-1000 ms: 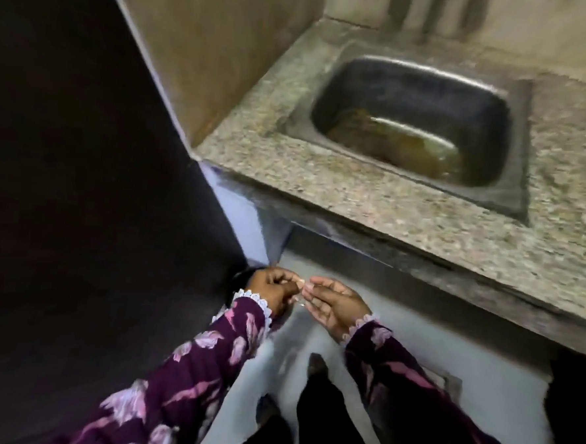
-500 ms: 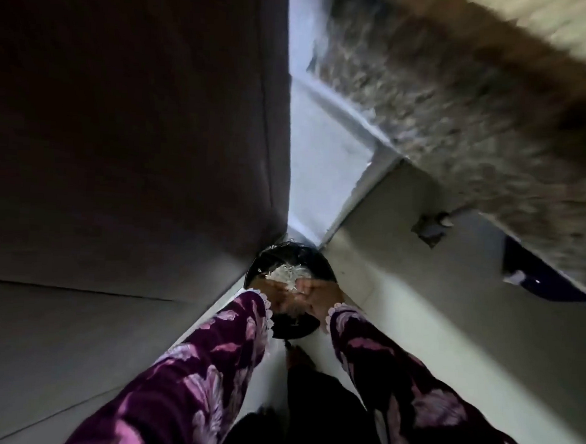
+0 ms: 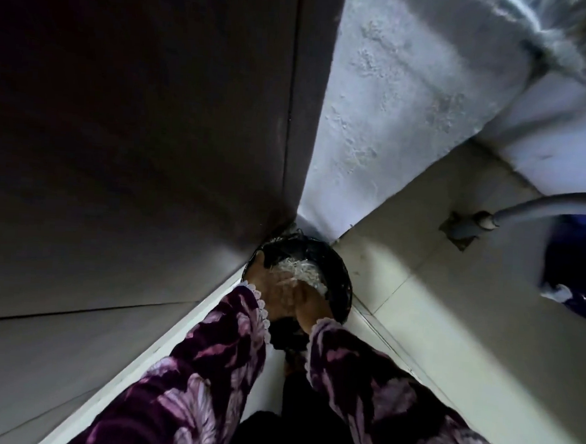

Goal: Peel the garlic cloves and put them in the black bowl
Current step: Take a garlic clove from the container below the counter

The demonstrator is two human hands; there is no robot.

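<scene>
garlic peelings (image 3: pixel 299 272) lie in a black basket (image 3: pixel 341 279) on the floor, directly under both hands; left hand (image 3: pixel 272 289) and right hand (image 3: pixel 309 303) touch over it, grip unclear.

A rough, whitewashed wall (image 3: pixel 395 101) runs down the middle and serves as landmark; left of it stands a broad dark panel (image 3: pixel 137 116), deep in shadow. Right of the wall lies a pale tiled floor (image 3: pixel 451 300), where a grey pipe (image 3: pixel 539 209) meets a floor fitting (image 3: pixel 462 228). Beyond the pipe, at the right edge, sits a dark blue container (image 3: pixel 577 266).
</scene>
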